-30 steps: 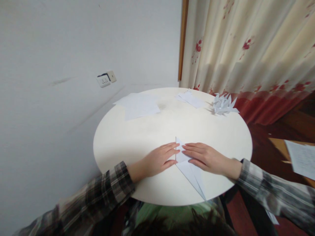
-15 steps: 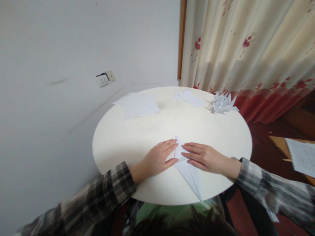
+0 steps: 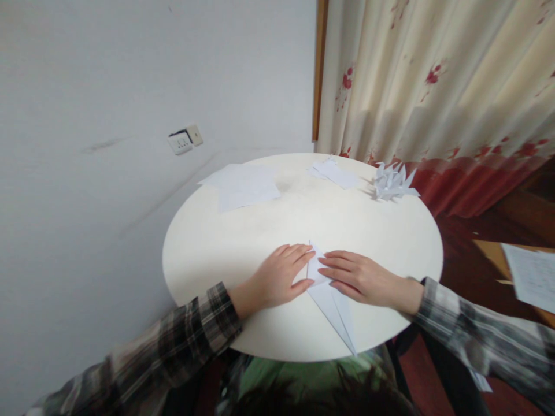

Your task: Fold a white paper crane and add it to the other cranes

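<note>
A folded sheet of white paper (image 3: 333, 315) lies on the round white table (image 3: 203, 248), its long narrow point reaching the near edge. My left hand (image 3: 284, 274) rests on the paper's left side, fingers stretched out and thumb apart. From the right, my right hand (image 3: 362, 276) lies across the paper's other edge with its fingers extended and flat. Between the fingertips of both hands shows the paper's upper folded part. Some of its creases are hidden under the fingers.
Loose white sheets (image 3: 247, 188) lie at the table's far left. Smaller paper pieces (image 3: 333, 172) are at the back, and a cluster of pointed folded paper shapes (image 3: 392, 182) stands at the far right. A written sheet (image 3: 531, 274) lies on a wooden surface beyond the table.
My left fingertips have shifted very slightly to the right over the paper. The right hand and the folded paper look almost unmoved.
</note>
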The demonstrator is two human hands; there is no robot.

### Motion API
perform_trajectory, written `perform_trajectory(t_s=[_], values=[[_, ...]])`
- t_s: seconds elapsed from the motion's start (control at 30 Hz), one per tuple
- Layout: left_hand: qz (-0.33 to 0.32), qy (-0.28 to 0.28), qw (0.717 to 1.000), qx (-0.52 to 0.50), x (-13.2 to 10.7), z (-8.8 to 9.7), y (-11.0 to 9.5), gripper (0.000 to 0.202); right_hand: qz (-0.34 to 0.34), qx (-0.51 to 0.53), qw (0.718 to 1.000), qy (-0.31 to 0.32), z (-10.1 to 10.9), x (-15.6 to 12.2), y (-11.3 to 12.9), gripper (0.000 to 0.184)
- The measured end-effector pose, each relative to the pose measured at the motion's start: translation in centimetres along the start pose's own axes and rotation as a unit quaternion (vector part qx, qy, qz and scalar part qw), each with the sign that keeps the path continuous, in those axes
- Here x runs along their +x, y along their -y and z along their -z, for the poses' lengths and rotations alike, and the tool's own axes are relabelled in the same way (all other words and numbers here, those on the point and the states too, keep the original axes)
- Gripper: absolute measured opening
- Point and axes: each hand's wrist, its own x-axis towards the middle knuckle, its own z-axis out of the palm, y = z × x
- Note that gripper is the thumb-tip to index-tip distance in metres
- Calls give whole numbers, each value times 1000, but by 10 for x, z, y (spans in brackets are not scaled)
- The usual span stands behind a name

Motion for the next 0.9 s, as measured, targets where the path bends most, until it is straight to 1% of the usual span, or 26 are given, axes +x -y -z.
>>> perform_trajectory(t_s=[0.17, 0.3, 0.43, 0.5, 0.63, 0.77, 0.9], values=[[-14, 11, 1000, 16, 2, 2, 7, 52, 0, 13, 1000, 18, 3, 1, 2, 34], [-19, 22, 999, 33, 4, 4, 9, 54, -2, 12, 1000, 29, 3, 0, 3, 35], [-14, 13, 999, 49, 3, 5, 8, 56, -5, 12, 999, 33, 4, 1, 3, 35], [-22, 12, 998, 49, 3, 5, 8, 55, -5, 10, 999, 36, 4, 1, 4, 35], [-47, 37, 997, 38, 4, 5, 9, 54, -1, 6, 999, 37, 5, 0, 5, 35], [-34, 37, 998, 37, 4, 5, 8, 56, 3, 7, 1000, 25, 5, 0, 4, 34], [-29, 32, 998, 43, 5, 4, 8, 55, 3, 0, 1000, 30, 4, 0, 4, 35]])
